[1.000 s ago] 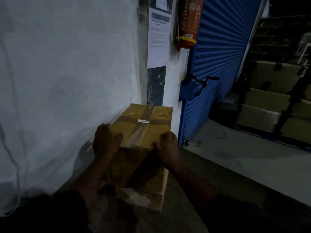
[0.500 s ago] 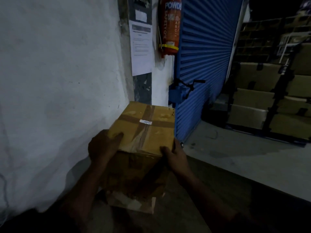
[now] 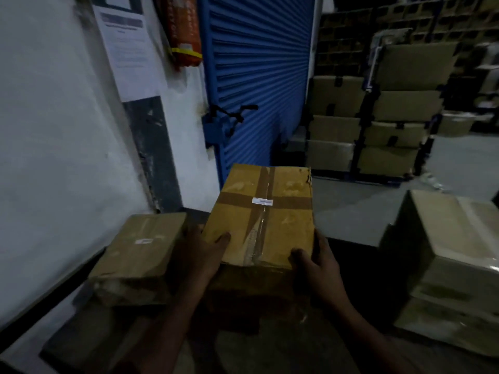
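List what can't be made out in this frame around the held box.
Head view only:
- White label on the cardboard box: print too small and blurred.
- Wall notice: text blurred.
- Fire extinguisher: top cut off by the upper frame edge.
- Fingers of the left hand: hidden against the box's left side, in shadow.
- Box underside: hidden by its dark near face.

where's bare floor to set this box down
Bare grey floor lies between blue shutter, carton rack and wrapped stack. Left is crowded: the smaller box sits between white wall and the left hand holding the taped box.
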`<state>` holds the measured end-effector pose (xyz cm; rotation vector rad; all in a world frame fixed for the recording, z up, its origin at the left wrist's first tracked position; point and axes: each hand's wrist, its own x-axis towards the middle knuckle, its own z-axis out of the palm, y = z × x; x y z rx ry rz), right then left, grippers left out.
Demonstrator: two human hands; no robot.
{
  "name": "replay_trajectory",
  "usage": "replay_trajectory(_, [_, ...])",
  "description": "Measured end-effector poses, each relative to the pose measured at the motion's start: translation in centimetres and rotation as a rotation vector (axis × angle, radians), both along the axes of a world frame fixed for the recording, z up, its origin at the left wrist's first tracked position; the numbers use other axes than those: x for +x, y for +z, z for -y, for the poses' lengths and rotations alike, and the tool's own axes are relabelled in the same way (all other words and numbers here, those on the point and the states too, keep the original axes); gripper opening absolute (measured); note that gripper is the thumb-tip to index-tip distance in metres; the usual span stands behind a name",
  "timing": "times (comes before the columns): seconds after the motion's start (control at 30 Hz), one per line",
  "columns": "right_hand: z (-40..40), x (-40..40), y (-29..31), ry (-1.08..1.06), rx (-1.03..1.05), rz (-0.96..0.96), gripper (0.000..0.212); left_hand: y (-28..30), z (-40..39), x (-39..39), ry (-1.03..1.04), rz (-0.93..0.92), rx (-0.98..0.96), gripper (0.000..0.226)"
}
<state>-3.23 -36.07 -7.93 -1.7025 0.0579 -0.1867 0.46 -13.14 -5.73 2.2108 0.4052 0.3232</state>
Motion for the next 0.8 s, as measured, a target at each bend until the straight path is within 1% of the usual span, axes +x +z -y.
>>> replay_trajectory(0.07, [3.4, -2.1, -2.0, -0.026, -0.016, -0.051, 0.067, -2.6, 3.1, -1.4, -0.048, -0.062, -0.086, 0.069])
replay_trajectory(0.13, [6.3, -4.0, -4.1, -0.043, -0.034, -0.109, 0.066, -5.0, 5.6, -3.1, -0.065, -0.135, -0.093, 0.069])
replay_trajectory(0.23, [10.5, -6.4, -6.8, -0.048, -0.035, -0.229, 0.068, -7.5, 9.1, -6.0, -0.070, -0.204, -0.008, 0.065])
replay_trajectory(0.33, [13.7, -7.7, -8.4, -0.010, -0.058, -0.314, 0.063, -8.9, 10.5, -8.5, -0.122, -0.330, 0.085, 0.072])
replay_trajectory(0.43, [16.6, -7.3, -9.1, 0.020, -0.253, -0.342, 0.062, -10.4, 10.9, -9.7, -0.283, -0.454, 0.199, 0.071])
replay_trajectory(0.53, [17.9, -5.6, -8.7, 0.089, -0.519, -0.386, 0.066, -10.8, 11.3, -9.8, -0.450, -0.469, 0.228, 0.070])
replay_trajectory(0.57, [17.9, -4.6, -8.6, 0.097, -0.633, -0.373, 0.066, -10.6, 11.5, -9.7, -0.498, -0.490, 0.205, 0.064])
replay_trajectory(0.63, [17.3, -2.5, -8.5, 0.091, -0.868, -0.335, 0.064, -10.0, 11.9, -9.0, -0.593, -0.561, 0.094, 0.047])
replay_trajectory(0.67, [16.9, -1.5, -8.6, 0.083, -0.956, -0.325, 0.065, -9.8, 12.0, -8.5, -0.652, -0.604, 0.055, 0.044])
replay_trajectory(0.73, [16.2, 0.0, -9.5, 0.038, -1.054, -0.326, 0.071, -9.9, 12.3, -7.3, -0.769, -0.704, 0.039, 0.044])
replay_trajectory(0.8, [15.6, 0.7, -10.1, -0.037, -1.113, -0.289, 0.073, -9.7, 12.5, -5.8, -0.867, -0.833, 0.050, 0.045])
